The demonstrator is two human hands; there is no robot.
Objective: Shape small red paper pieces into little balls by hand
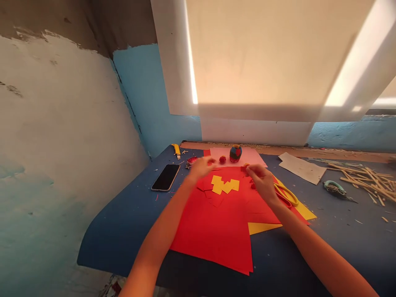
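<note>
Above the red sheet (216, 235), the left hand (202, 167) hovered blurred, its grip unreadable; the right hand (262, 179) pinched a red scrap (243, 168). A wrist sweep might scatter the loose yellow squares (225, 185).

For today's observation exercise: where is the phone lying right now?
In the head view, the phone lies on the blue table, left of the left hand and the red paper, near the wall.
</note>
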